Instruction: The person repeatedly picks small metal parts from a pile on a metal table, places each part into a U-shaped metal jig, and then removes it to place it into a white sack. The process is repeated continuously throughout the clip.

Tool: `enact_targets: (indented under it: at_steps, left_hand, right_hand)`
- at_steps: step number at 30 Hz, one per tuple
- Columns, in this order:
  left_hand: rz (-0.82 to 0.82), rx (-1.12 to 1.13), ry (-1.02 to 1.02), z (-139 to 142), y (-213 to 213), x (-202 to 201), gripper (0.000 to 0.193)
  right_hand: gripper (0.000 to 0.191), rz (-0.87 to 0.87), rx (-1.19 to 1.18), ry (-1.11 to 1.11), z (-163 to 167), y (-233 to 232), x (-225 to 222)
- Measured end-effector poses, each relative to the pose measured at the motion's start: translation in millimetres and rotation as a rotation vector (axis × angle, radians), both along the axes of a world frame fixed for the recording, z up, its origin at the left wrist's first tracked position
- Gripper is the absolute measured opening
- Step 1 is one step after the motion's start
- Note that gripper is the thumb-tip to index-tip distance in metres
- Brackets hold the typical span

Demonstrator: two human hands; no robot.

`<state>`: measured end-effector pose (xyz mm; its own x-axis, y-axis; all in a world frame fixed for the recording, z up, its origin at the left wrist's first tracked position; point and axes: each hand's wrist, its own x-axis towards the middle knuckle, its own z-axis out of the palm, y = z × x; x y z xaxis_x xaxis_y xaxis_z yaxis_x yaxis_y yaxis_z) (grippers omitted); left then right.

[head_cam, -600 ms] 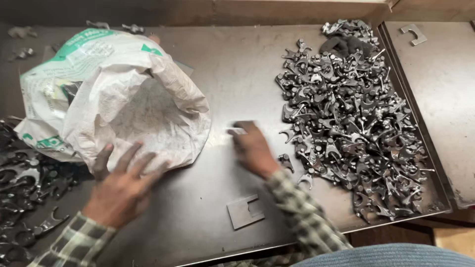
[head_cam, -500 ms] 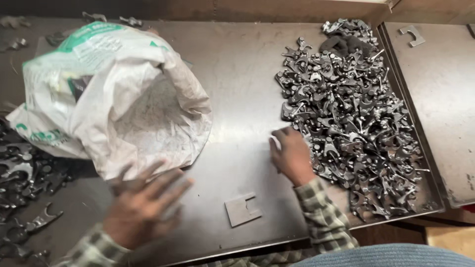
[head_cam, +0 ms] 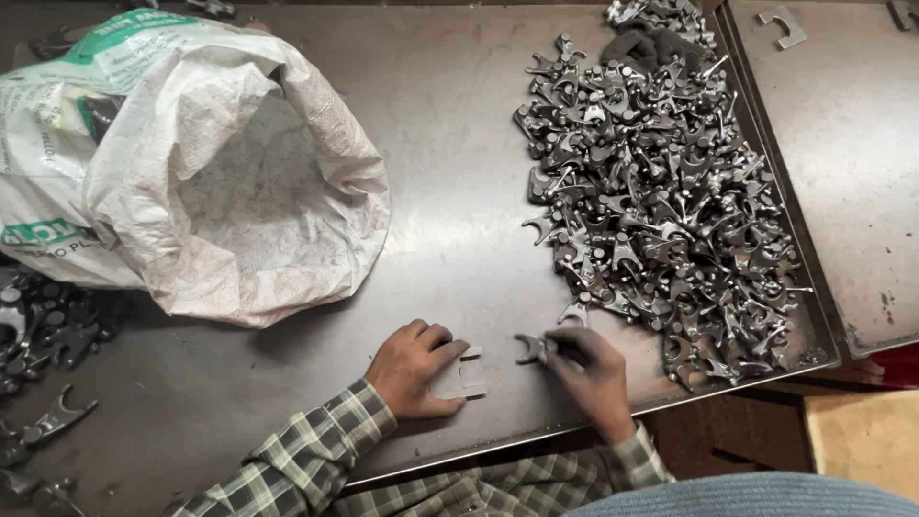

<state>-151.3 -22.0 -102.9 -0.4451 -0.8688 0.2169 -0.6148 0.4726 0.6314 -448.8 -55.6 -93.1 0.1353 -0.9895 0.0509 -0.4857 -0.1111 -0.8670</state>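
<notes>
Both hands are placed at the near edge of the table (head_cam: 459, 144), close to its lip. A wide bare strip of metal is left between the white sack (head_cam: 191, 163) on the left and the heap of forked metal parts (head_cam: 661, 191) on the right; that heap is bounded by a raised rim on its right side. More parts (head_cam: 48, 325) are seen at the far left edge.

A flat notched plate (head_cam: 461, 381) is pressed to the table under the left hand (head_cam: 414, 369), fingers curled over it; its slot is pointed right, toward the other hand. A small forked part (head_cam: 529, 348) is pinched in the right hand (head_cam: 586, 369), fingers closed on it, long axis roughly left-right, fork end pointed left at the plate, just apart from it.

The part is dark grey, dull, rough-cast; the plate is paler and smooth
</notes>
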Motion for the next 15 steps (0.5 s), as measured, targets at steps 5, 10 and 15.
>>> enact_targets:
  at_steps: [5, 10, 15]
  left_hand:
    - [-0.019, 0.035, 0.069, -2, -2, 6, 0.067]
    - [0.012, 0.091, 0.078, -4, -2, 5, 0.073]
    - [0.014, 0.084, 0.070, -9, -1, 7, 0.073]
  right_hand:
    - [0.040, 0.033, -0.200, 0.310, 2, 24, -2]
    - [0.036, 0.128, -0.221, 0.300, 6, 26, 14]
    - [0.032, 0.185, -0.257, 0.302, 7, 28, 32]
